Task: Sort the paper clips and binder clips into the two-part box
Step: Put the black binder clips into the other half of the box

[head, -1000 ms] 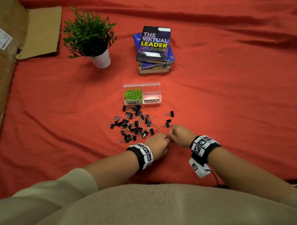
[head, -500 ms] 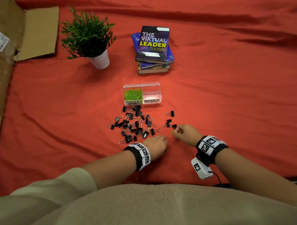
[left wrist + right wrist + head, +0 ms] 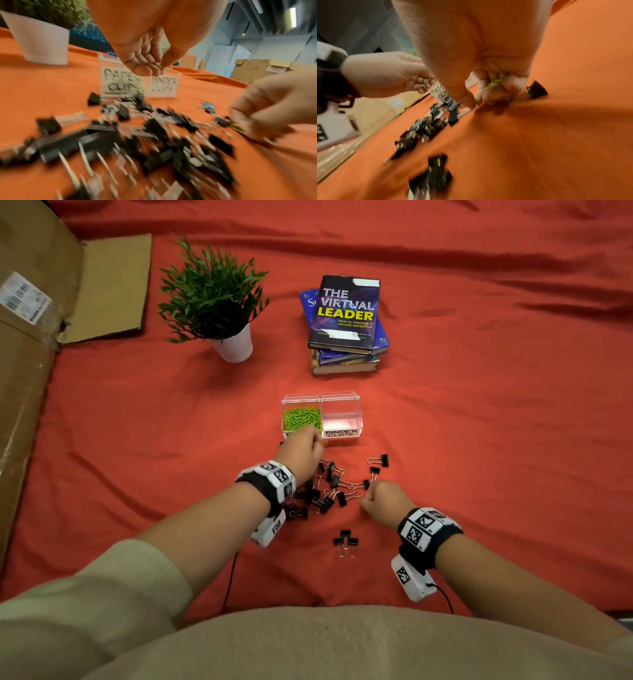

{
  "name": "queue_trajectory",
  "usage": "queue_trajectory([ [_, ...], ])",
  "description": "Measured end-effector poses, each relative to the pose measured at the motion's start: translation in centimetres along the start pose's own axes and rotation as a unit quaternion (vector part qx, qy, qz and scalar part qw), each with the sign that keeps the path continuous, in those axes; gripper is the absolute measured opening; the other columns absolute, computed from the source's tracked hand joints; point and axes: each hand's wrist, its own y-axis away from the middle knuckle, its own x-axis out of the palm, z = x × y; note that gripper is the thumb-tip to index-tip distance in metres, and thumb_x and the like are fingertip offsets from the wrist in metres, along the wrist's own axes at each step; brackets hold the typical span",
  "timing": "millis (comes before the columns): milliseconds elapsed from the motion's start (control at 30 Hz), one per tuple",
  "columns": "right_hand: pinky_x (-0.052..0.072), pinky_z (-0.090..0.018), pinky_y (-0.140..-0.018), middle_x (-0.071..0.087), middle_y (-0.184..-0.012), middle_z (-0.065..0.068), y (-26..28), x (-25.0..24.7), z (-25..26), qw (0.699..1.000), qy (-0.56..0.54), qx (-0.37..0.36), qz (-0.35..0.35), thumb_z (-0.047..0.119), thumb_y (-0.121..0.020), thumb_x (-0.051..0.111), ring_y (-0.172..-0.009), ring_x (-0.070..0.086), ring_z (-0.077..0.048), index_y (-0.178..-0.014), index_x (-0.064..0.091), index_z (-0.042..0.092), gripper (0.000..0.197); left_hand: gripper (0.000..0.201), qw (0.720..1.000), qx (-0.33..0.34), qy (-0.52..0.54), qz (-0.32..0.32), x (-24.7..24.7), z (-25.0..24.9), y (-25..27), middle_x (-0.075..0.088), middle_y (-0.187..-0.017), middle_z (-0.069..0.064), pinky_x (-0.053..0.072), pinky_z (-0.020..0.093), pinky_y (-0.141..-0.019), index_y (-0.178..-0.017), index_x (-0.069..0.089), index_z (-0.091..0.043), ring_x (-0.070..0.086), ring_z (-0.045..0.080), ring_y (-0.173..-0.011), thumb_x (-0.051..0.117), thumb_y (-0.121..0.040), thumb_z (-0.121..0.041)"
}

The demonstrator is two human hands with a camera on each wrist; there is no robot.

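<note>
The clear two-part box [image 3: 358,405] stands mid-cloth; green paper clips [image 3: 301,417] fill its left part, while the right part, labelled BINDER CLIPS [image 3: 342,433], holds nothing. My left hand [image 3: 313,438] hovers at the box's front left edge; in the left wrist view, thumb and fingers pinch a thin paper clip [image 3: 165,67]. Black binder clips [image 3: 329,487] lie scattered in front of the box. My right hand [image 3: 366,498] is fisted on the cloth at the pile's right edge. In the right wrist view it grips yellow-green paper clips [image 3: 494,83].
Three binder clips [image 3: 345,541] lie apart, nearer my body. A potted plant [image 3: 219,302] and a stack of books [image 3: 346,323] stand behind the box. Cardboard [image 3: 34,337] lines the left side. Red cloth [image 3: 496,440] covers the surface.
My left hand went from beside the right hand near my body forward to the box's paper-clip side. The right hand stayed at the pile's right edge. Three binder clips now show near my body.
</note>
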Motion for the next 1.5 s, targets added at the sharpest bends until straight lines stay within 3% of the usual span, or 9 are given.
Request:
queue_trajectory([
  [167, 0.049, -0.02, -0.051, 0.066, -0.069, -0.003, -0.7, -4.0, 2.9, 0.986, -0.157, -0.03, 0.052, 0.01, -0.084, 0.062, -0.053, 0.059, -0.006, -0.072, 0.057, 0.014, 0.014, 0.015, 0.996, 0.002, -0.065, -0.067, -4.0, 1.4, -4.7, 0.062, -0.098, 0.004, 0.05, 0.035, -0.083, -0.098, 0.059, -0.012, 0.057, 0.021, -0.089, 0.046, -0.092, -0.008],
  [267, 0.058, -0.033, -0.072, 0.069, -0.085, -0.009, -2.1, -6.5, 5.7, 0.98, -0.187, -0.059, 0.025, 0.011, -0.087, 0.061, -0.069, 0.062, -0.014, -0.088, 0.062, 0.009, 0.003, 0.019, 0.987, 0.019, -0.152, -0.04, -4.2, 2.7, -6.1, 0.066, -0.105, 0.006, 0.042, 0.041, -0.1, -0.097, 0.064, -0.015, 0.051, 0.027, -0.107, 0.05, -0.09, -0.006],
  [400, 0.048, -0.026, -0.06, 0.06, -0.079, 0.0, -5.4, -8.3, 10.1, 0.986, -0.107, -0.118, -0.053, 0.005, -0.088, 0.055, -0.066, 0.056, -0.013, -0.101, 0.064, 0.007, 0.016, 0.023, 0.972, 0.065, -0.225, -0.001, -3.6, 2.9, -5.4, 0.063, -0.113, 0.004, 0.039, 0.04, -0.093, -0.103, 0.068, -0.02, 0.045, 0.027, -0.108, 0.05, -0.092, -0.014],
  [600, 0.047, -0.029, -0.08, 0.067, -0.108, -0.011, -8.6, -6.8, 14.0, 0.98, 0.054, -0.179, -0.073, 0.002, -0.085, 0.05, -0.096, 0.061, -0.025, -0.107, 0.064, 0.011, 0.028, 0.016, 0.988, 0.051, -0.122, -0.08, -4.2, 4.5, -2.0, 0.056, -0.104, 0.005, 0.038, 0.035, -0.089, -0.099, 0.062, -0.016, 0.045, 0.024, -0.103, 0.051, -0.087, -0.016],
  [767, 0.051, -0.03, -0.089, 0.06, -0.11, -0.005, -6.7, -4.2, 13.4, 0.957, 0.102, -0.248, -0.108, 0.007, -0.086, 0.055, -0.094, 0.056, -0.018, -0.103, 0.063, 0.014, 0.021, 0.016, 0.994, 0.033, -0.105, 0.011, -2.9, 7.9, 1.6, 0.053, -0.101, 0.006, 0.042, 0.034, -0.087, -0.099, 0.061, -0.013, 0.049, 0.025, -0.102, 0.056, -0.084, -0.016],
  [967, 0.052, -0.042, -0.085, 0.049, -0.111, -0.006, -4.3, 1.7, 10.1, 0.954, 0.205, -0.218, 0.009, 0.023, -0.087, 0.059, -0.105, 0.05, -0.023, -0.111, 0.056, 0.011, 0.028, 0.038, 0.988, 0.016, -0.121, 0.09, -0.9, 9.2, 3.8, 0.048, -0.117, 0.004, 0.043, 0.038, -0.098, -0.124, 0.054, -0.02, 0.047, 0.023, -0.115, 0.06, -0.086, -0.017],
  [1100, 0.048, -0.04, -0.088, 0.052, -0.112, -0.01, -4.0, 2.7, 9.0, 0.967, 0.154, -0.202, -0.005, 0.018, -0.086, 0.06, -0.107, 0.05, -0.026, -0.105, 0.055, 0.008, 0.022, 0.03, 0.991, 0.022, -0.122, 0.055, -0.7, 8.8, 3.9, 0.051, -0.116, 0.003, 0.043, 0.035, -0.096, -0.116, 0.056, -0.015, 0.049, 0.022, -0.113, 0.061, -0.087, -0.017],
  [1300, 0.05, -0.024, -0.064, 0.061, -0.093, 0.003, -3.6, 1.3, 7.4, 0.99, -0.04, -0.129, -0.035, 0.012, -0.088, 0.059, -0.079, 0.061, -0.016, -0.099, 0.059, 0.019, 0.013, 0.02, 0.997, 0.026, -0.067, 0.041, -0.5, 8.4, 3.7, 0.056, -0.105, 0.0, 0.045, 0.033, -0.09, -0.097, 0.057, -0.015, 0.053, 0.02, -0.102, 0.065, -0.081, -0.009],
  [1500, 0.055, -0.025, -0.075, 0.052, -0.124, -0.005, -5.0, -1.0, 5.7, 0.993, -0.012, -0.078, -0.084, 0.012, -0.095, 0.046, -0.084, 0.062, -0.016, -0.115, 0.062, 0.01, 0.025, 0.024, 0.998, -0.005, 0.052, 0.037, -0.8, 7.1, 3.8, 0.056, -0.092, -0.002, 0.049, 0.029, -0.076, -0.097, 0.052, -0.02, 0.054, 0.015, -0.081, 0.065, -0.082, -0.007],
])
